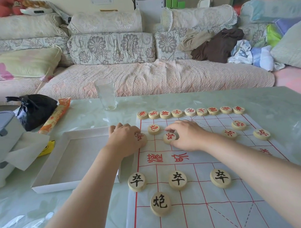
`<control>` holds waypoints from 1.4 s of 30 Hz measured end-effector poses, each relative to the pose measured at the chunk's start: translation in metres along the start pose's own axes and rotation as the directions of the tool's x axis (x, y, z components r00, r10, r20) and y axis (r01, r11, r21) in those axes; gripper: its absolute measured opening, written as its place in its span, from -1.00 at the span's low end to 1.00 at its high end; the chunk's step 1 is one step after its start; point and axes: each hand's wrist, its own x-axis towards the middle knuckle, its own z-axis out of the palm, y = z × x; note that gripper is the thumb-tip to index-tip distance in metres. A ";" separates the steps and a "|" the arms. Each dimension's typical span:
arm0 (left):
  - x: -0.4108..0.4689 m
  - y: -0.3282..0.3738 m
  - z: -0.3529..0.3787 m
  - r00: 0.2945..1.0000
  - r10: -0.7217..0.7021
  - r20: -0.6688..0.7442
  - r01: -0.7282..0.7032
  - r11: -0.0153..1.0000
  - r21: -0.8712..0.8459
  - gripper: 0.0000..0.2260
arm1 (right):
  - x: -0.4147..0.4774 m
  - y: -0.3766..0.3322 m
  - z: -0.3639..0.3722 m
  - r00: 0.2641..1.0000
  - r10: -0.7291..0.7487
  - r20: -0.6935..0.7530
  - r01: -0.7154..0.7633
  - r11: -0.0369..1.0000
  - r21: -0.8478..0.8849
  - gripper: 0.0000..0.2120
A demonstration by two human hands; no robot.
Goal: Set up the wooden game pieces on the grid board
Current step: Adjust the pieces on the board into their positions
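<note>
Grid board [190,218] lies on the counter [190,100], tray [70,186] just left of it. 9 pieces [190,112] line its far edge, 3 pieces [178,180] sit in a near row, 1 piece [160,204] before them. Glass [105,95] stands behind the tray.

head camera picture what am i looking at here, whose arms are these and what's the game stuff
No machine here: one camera worn on a person's head looks down at their two bare hands. On the table lies a grid board with round wooden pieces. The left hand grips a red edge piece at the board's left side; the right hand pinches a second red piece beside it. A row of red pieces lines the far edge; four black pieces sit nearer. A white box and a glass stand further left.
</note>
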 end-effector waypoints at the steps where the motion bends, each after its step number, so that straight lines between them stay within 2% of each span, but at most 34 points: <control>1: 0.000 0.000 0.000 1.000 -0.004 0.015 0.004 1.000 0.003 -0.57 | 0.000 0.000 0.000 1.000 0.001 -0.001 -0.001 1.000 0.002 -0.52; 4: 0.000 -0.002 0.000 0.999 0.013 0.031 -0.013 1.000 -0.005 -0.54 | -0.001 0.001 0.000 1.000 0.010 0.010 -0.010 1.000 0.007 -0.48; 9: -0.003 -0.009 0.001 1.000 0.012 0.001 -0.012 0.999 -0.046 -0.63 | -0.001 0.003 0.002 1.000 0.011 0.008 -0.011 1.000 0.020 -0.50; 15: -0.001 -0.005 0.000 1.000 0.000 0.016 0.001 0.999 -0.041 -0.57 | 0.001 0.001 0.003 1.000 0.023 0.016 -0.023 1.000 -0.003 -0.46; 22: -0.002 -0.004 0.000 1.000 -0.016 0.009 0.016 0.999 -0.035 -0.56 | 0.002 -0.001 0.001 1.000 -0.012 0.023 0.012 1.000 -0.005 -0.55; 36: -0.003 -0.004 -0.002 0.998 0.003 0.060 -0.003 1.000 -0.004 -0.54 | 0.002 0.000 0.001 1.000 -0.020 0.013 0.020 1.000 0.010 -0.49; 40: 0.000 0.001 -0.010 1.000 0.014 -0.011 -0.014 1.000 -0.013 -0.46 | -0.007 0.012 -0.019 1.000 0.009 -0.016 -0.008 0.998 0.067 -0.44; 42: 0.004 0.010 -0.016 0.997 0.041 -0.064 -0.044 0.998 -0.049 -0.48 | -0.013 0.028 -0.033 0.999 0.031 -0.038 -0.028 0.998 0.064 -0.47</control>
